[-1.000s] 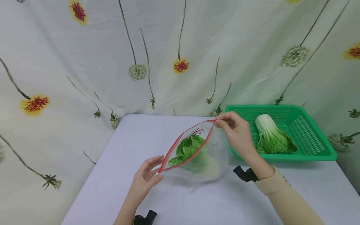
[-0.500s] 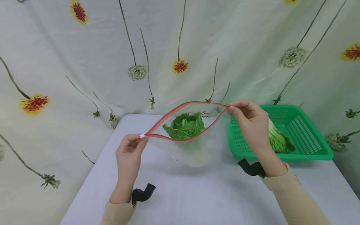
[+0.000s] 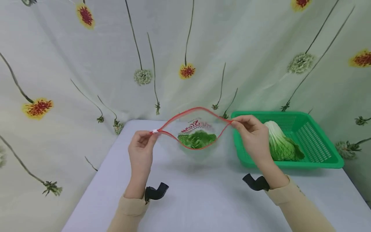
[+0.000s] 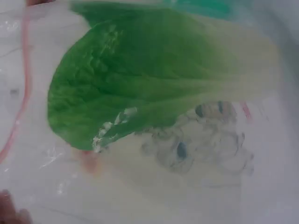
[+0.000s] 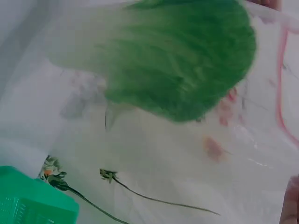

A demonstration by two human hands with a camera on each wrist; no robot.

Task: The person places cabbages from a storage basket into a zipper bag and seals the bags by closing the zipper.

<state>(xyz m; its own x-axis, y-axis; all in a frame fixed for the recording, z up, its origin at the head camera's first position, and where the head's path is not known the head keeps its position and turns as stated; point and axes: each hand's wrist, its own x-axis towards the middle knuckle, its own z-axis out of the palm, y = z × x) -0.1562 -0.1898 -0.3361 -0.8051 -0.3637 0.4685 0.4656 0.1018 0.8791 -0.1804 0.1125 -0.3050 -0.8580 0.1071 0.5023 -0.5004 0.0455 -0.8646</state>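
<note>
A clear zip bag with a red-edged mouth [image 3: 185, 112] is stretched between both hands, its mouth spread into an eye shape. My left hand [image 3: 141, 148] pinches the left corner by the white slider [image 3: 155, 131]. At the opposite corner my right hand [image 3: 254, 137] pinches the red edge between thumb and fingers. Inside sits a napa cabbage [image 3: 198, 139], leafy end toward the mouth. Both wrist views show this cabbage [image 4: 126, 79] through the plastic, with its pale base away from the red edge. Printed drawings and red lettering mark the bag.
A green plastic basket [image 3: 321, 163] stands at the right of the white-covered table [image 3: 200, 199], holding a second napa cabbage [image 3: 282, 143]. A flower-patterned cloth [image 3: 116, 48] hangs behind and beside the table. Each wrist wears a black mount [image 3: 156, 191].
The left hand has risen and taken the slider corner in a pinch. The bag has been lifted and levelled, with its mouth spread wider, the cabbage moving up with it.
</note>
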